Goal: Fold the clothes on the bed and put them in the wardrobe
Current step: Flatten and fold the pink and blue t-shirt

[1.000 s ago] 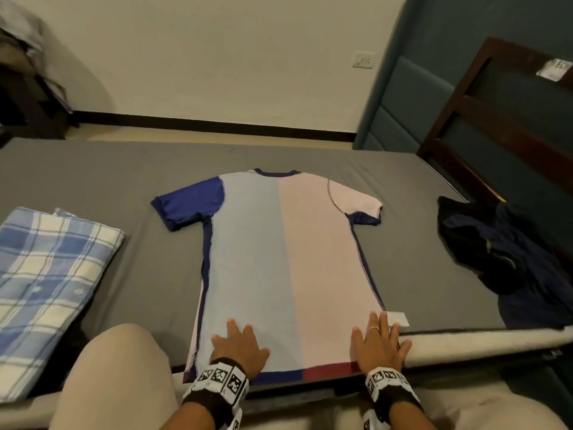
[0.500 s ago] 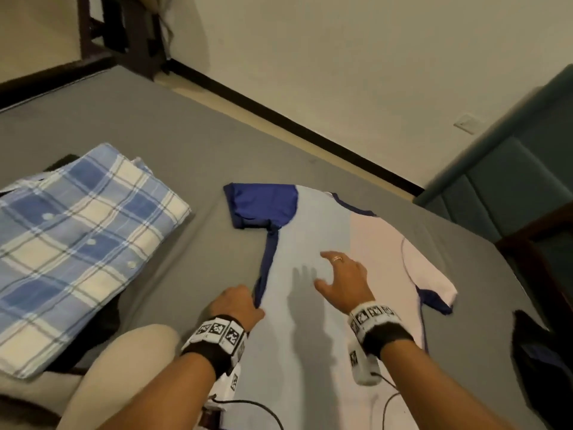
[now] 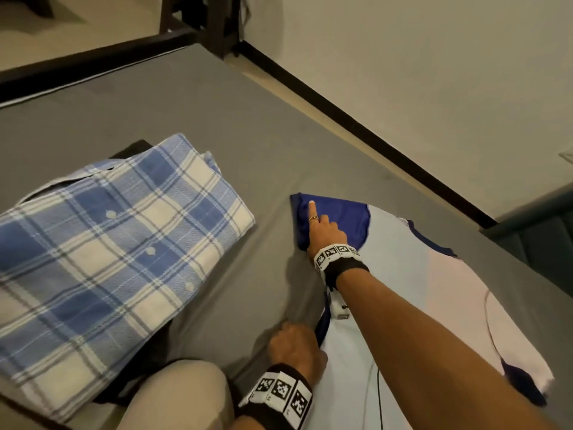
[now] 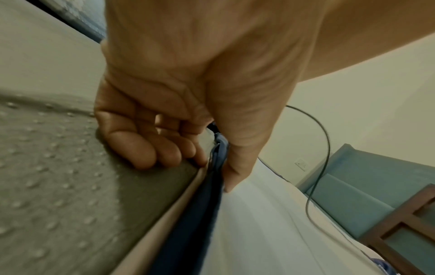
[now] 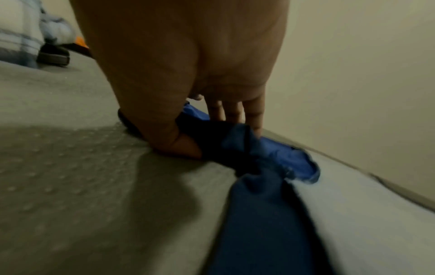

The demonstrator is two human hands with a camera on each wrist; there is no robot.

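Observation:
A light-blue and pink t-shirt [image 3: 403, 305] lies flat on the grey bed [image 3: 186, 119]. My right hand [image 3: 322, 231] reaches across to its dark blue sleeve [image 3: 344, 218]. In the right wrist view that hand [image 5: 212, 134] pinches the sleeve [image 5: 282, 154], thumb under the cloth and fingers over it. My left hand [image 3: 294, 346] sits at the shirt's near side edge. The left wrist view shows this hand [image 4: 212, 167] with fingers curled, pinching the navy side seam [image 4: 195, 223] against the thumb.
A folded blue plaid shirt [image 3: 117, 259] lies on the bed to the left, on top of a dark garment [image 3: 133, 150]. My knee in beige trousers [image 3: 173, 398] is at the bed's near edge. A teal headboard [image 3: 542, 231] stands at the right, dark wooden furniture [image 3: 210, 20] beyond the bed.
My right hand has moved from the middle of the shirt out to the blue sleeve and taken hold of it. The left hand stays at the side seam. The view has swung left.

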